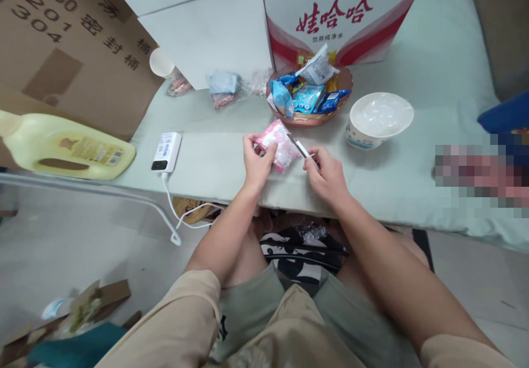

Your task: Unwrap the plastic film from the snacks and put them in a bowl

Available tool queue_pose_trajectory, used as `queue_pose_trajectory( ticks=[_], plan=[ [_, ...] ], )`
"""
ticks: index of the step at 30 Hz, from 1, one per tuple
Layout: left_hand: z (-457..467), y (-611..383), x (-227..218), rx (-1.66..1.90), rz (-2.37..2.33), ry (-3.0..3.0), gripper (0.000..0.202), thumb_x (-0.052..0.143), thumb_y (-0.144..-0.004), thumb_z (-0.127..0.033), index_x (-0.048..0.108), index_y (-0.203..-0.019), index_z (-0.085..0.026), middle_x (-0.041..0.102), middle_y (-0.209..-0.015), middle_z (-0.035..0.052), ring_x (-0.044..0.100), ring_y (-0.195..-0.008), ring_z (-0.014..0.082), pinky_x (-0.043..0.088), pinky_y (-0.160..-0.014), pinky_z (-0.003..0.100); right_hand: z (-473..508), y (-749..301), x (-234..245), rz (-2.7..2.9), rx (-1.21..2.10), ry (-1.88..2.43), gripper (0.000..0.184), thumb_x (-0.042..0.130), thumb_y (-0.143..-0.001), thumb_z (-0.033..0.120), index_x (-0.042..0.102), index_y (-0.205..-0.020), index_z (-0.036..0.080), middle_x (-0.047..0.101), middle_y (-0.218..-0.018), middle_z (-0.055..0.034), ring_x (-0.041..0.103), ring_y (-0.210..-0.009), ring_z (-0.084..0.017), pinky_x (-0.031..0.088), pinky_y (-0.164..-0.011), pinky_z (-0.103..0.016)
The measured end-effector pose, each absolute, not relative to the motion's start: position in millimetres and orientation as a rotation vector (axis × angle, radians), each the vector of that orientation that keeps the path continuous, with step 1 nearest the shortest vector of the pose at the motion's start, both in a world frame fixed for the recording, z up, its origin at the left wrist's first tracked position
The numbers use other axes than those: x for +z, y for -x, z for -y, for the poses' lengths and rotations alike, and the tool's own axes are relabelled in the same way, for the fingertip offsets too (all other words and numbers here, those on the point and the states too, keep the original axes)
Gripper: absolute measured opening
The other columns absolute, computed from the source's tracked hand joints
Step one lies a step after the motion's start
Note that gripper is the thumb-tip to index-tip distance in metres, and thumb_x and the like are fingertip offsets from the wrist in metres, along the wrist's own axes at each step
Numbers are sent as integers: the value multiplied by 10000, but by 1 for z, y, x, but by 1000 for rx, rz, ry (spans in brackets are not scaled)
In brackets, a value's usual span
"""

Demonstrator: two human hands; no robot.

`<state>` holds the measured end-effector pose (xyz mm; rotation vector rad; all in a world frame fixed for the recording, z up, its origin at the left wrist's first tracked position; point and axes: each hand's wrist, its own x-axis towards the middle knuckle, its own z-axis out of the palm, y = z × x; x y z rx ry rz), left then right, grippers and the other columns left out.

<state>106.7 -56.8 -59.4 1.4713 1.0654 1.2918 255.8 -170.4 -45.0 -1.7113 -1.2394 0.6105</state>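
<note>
My left hand (259, 161) is closed on a small pink and white plastic packet (279, 145), pinching it with the thumb on top. Between the fingers of my right hand (326, 174) is a slim white cutting tool (303, 147) with a dark tip; whether it is a knife or scissors I cannot tell. The tip lies against the upper right part of the packet. Just behind stands an amber basket (312, 119) heaped with blue, white and yellow snack packets (309, 98).
A lined paper tub (367, 136) stands right of the basket. White cartons (330, 32) rise behind. Several small packets (223, 87), a white power bank (166, 152) with a cable and a yellow jug (70, 145) are to the left. Blurred pixels cover something at far right.
</note>
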Motion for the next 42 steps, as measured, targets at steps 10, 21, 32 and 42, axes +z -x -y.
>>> queue_pose_trajectory(
  ticks=[10,21,32,42],
  plan=[
    [61,-109,-55,1303,-942,-1341,592,880,-647,-564,496,-961,-241,534,-909,-16,569,-740,95,483,-641,211,167,-253,-39,1407,585,1834,206,464,-923,365,577,-1038,235,694,-829,-48,587,-665,-202,360,-645,-300],
    [56,-91,-53,1253,-1040,-1133,624,905,-613,-460,445,-987,-267,531,-941,-27,562,-728,87,486,-651,207,177,-282,-43,1435,196,2172,330,556,-873,279,666,-1178,218,760,-1090,-138,652,-870,-312,418,-695,-378],
    [59,-86,-44,992,-1045,-1979,394,756,-764,-349,652,-1128,-242,697,-1230,97,635,-1184,267,477,-1043,417,176,-268,-46,1612,364,1496,464,513,-802,219,604,-1257,195,723,-1128,-118,654,-1070,-280,478,-965,-434],
    [50,-90,-46,1086,-1090,-1208,131,688,-759,-307,621,-800,-203,649,-761,5,600,-675,135,488,-639,246,184,-297,-41,1204,304,1756,199,476,-760,180,632,-873,230,727,-985,-85,670,-976,-262,512,-901,-414]
  ],
)
